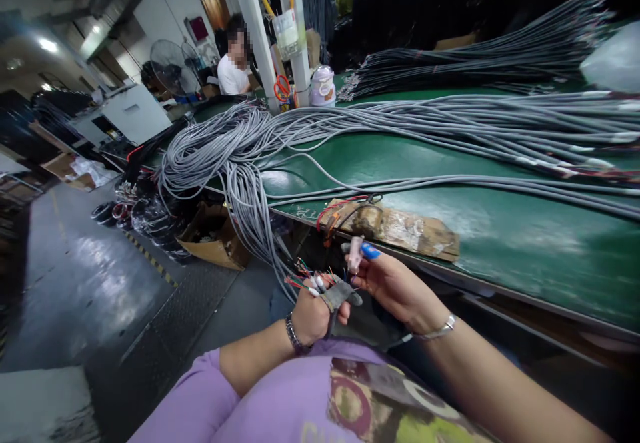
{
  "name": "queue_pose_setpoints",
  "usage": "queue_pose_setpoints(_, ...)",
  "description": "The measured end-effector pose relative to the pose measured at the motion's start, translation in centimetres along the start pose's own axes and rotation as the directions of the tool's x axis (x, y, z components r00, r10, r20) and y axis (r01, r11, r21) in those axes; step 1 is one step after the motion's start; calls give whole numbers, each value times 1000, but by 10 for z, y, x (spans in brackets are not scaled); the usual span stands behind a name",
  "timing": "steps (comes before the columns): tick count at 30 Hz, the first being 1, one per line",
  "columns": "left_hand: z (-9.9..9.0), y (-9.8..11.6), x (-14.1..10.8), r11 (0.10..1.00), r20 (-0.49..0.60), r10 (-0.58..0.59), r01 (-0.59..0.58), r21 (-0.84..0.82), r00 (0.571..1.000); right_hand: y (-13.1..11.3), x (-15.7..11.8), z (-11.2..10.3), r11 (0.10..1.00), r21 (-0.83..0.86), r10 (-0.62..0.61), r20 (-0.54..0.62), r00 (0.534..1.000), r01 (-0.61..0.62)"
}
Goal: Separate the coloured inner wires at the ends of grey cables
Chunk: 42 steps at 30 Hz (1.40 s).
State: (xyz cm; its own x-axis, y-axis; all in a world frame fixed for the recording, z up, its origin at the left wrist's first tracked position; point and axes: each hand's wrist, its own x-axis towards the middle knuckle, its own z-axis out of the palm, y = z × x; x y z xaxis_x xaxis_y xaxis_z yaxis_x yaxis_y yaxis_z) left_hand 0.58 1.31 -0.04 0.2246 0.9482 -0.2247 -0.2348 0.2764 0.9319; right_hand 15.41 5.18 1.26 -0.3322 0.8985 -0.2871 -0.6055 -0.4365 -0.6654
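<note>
My left hand (311,315) is closed around the ends of several grey cables, with grey wrapping on one digit. Thin red, green, orange and white wires (324,280) fan out above the fist. Close on its right is my right hand (393,289), its fingers bent together near the wire ends. Blue wrapping (370,250) covers one fingertip, and a pale pinkish wrapping or piece (355,255) shows beside it. What those fingers pinch, if anything, is too small to make out. The held grey cables (253,203) hang down from the bench edge.
Grey cable bundles (430,119) stretch along the green bench (500,236). A worn wooden board (415,233) with a red wire lies at its front edge. Black cables (475,59) lie behind. Below left stands a cardboard box (213,236). A person (233,73) sits farther back.
</note>
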Motion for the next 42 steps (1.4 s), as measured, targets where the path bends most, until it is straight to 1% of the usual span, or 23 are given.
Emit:
queue_pose_setpoints(3, 0, -4, -1, 998, -38, 52, -51, 35, 998, 1, 0, 0, 999, -33, -11, -11, 1000, 10)
queue_pose_setpoints(6, 2, -3, 2, 995, -94, 89, -86, 44, 992, 4, 3, -1, 1000, -12, -6, -21, 1000, 6)
queue_pose_setpoints(10, 8, 0, 7, 997, -162, 80, -76, 29, 984, 7, 8, -4, 1000, 1, -29, -30, 999, 29)
queue_pose_setpoints(14, 10, 1, 10, 997, -182, 69, -64, 34, 981, 8, 10, -7, 998, -16, -67, -46, 997, 67)
queue_pose_setpoints(19, 10, -3, 11, 995, -143, 44, -30, 100, 989, 11, 9, -6, 989, -82, -128, -100, 987, 120)
queue_pose_setpoints(22, 9, -4, 11, 993, -137, 44, -29, 110, 990, 11, 8, -4, 991, -54, -123, -88, 988, 119)
queue_pose_setpoints(24, 7, -5, 9, 994, -131, 53, -40, 99, 990, 10, 6, -3, 997, -22, -76, -59, 995, 74)
queue_pose_setpoints(26, 5, -5, 7, 994, -120, 56, -44, 97, 991, 8, 2, -4, 1000, -25, 12, -21, 1000, -13)
queue_pose_setpoints(28, 2, -6, 3, 993, -110, 44, -32, 111, 993, 7, -3, -7, 992, -76, 101, 11, 995, -100)
queue_pose_setpoints(30, -1, -5, -1, 990, -91, 29, -16, 140, 995, 6, -7, -11, 980, -151, 135, 34, 990, -128)
queue_pose_setpoints(32, -2, -3, -4, 984, -62, 22, -11, 178, 998, 6, -10, -13, 967, -236, 115, 59, 992, -98)
queue_pose_setpoints(34, -2, 0, -6, 975, 3, -9, 8, 222, 1000, 6, -14, -13, 944, -326, 78, 101, 992, -41)
queue_pose_setpoints(36, -1, 3, -6, 963, 95, -86, 58, 265, 992, 6, -17, -9, 911, -413, 79, 157, 984, -7)
queue_pose_setpoints(38, 0, 5, -6, 942, 166, -171, 112, 318, 971, 6, -21, -4, 882, -471, 130, 217, 967, -13)
queue_pose_setpoints(40, 0, 6, -6, 928, 169, -211, 143, 344, 963, 6, -23, -2, 878, -478, 158, 236, 959, -27)
queue_pose_setpoints(42, -1, 4, -5, 940, 121, -208, 164, 300, 971, 7, -23, -6, 901, -432, 118, 193, 974, -24)
